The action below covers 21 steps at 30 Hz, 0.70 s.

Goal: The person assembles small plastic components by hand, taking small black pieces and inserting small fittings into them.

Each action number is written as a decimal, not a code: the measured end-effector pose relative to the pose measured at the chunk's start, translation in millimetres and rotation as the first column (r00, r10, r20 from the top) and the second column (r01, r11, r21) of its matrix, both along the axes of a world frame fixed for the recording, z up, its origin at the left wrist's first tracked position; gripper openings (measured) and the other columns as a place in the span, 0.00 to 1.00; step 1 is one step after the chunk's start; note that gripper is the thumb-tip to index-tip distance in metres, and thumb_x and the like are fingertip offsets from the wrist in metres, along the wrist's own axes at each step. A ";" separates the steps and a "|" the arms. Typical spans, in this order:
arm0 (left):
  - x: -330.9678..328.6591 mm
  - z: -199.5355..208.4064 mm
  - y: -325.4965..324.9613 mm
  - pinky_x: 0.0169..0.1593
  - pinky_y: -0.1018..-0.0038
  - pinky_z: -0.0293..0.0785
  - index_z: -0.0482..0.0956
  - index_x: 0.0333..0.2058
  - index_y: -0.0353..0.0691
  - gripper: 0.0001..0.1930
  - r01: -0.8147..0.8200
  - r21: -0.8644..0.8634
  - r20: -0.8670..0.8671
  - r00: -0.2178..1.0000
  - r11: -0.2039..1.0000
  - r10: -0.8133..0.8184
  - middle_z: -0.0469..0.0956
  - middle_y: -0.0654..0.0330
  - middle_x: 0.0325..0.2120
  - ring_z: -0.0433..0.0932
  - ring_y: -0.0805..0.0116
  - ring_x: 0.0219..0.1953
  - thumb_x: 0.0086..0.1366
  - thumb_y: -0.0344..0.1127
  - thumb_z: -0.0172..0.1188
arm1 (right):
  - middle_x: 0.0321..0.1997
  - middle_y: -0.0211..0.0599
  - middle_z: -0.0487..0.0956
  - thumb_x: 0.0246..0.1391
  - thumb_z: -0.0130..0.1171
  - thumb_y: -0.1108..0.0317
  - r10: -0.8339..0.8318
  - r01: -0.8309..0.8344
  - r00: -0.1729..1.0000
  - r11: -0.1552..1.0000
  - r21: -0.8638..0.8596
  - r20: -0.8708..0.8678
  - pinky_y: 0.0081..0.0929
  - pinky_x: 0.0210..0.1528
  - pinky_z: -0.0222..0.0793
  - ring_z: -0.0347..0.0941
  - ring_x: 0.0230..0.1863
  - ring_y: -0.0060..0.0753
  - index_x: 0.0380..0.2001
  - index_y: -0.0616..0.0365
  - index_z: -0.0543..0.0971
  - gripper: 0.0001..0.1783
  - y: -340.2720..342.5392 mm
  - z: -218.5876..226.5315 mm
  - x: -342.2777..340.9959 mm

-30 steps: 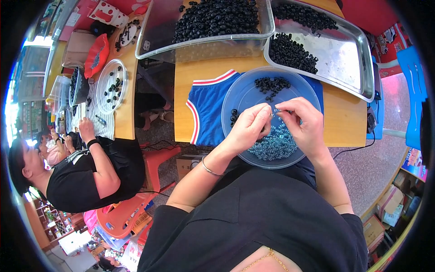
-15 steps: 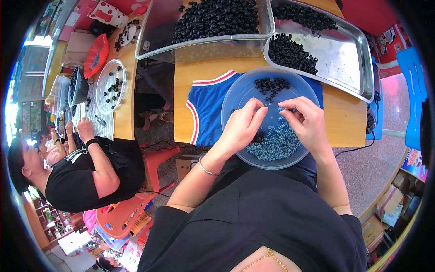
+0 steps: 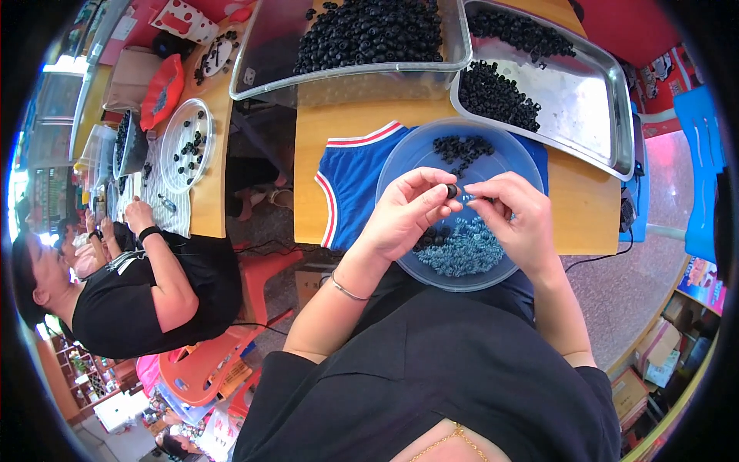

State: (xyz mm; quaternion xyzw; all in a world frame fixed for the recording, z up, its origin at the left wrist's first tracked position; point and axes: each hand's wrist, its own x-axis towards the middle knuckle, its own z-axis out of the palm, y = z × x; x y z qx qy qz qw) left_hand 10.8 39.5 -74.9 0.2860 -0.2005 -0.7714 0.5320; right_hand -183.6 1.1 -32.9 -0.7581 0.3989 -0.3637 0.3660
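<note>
Above a round, clear blue-tinted basin (image 3: 387, 156), my two hands nearly meet. A round black bead-like part (image 3: 452, 190) is pinched between the thumb and fingers of my left hand (image 3: 404, 215). My right hand (image 3: 519, 219) is closed at the fingertips on a tiny light-blue piece (image 3: 466, 198), close beside the black part. Under the hands, many small light-blue pieces (image 3: 469, 250) lie heaped in the near half of the basin. A few round black parts sit next to them, below my left hand. Small black pieces (image 3: 462, 146) form a cluster in the basin's far side.
A large clear bin (image 3: 254, 77) of black round parts stands beyond the basin. To its right is a metal tray (image 3: 593, 115) with two black heaps. Blue cloth with red-and-white trim (image 3: 354, 169) lies partly under the basin. A co-worker (image 3: 146, 300) sits at a left table.
The black bead-like part now shows in my left fingertips. Both hands have come closer together, and my right fingertips have moved left and slightly down toward it.
</note>
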 end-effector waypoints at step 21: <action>-11.9 -7.3 4.9 0.44 0.80 0.78 0.76 0.45 0.40 0.08 -0.031 0.120 -0.280 0.958 0.992 0.064 0.79 0.58 0.40 0.80 0.74 0.39 0.67 0.30 0.58 | 0.36 0.38 0.82 0.45 0.67 0.79 0.027 -0.029 0.995 0.999 0.019 0.097 0.21 0.36 0.78 0.80 0.35 0.27 0.35 0.62 0.82 0.10 -0.8 9.4 -0.9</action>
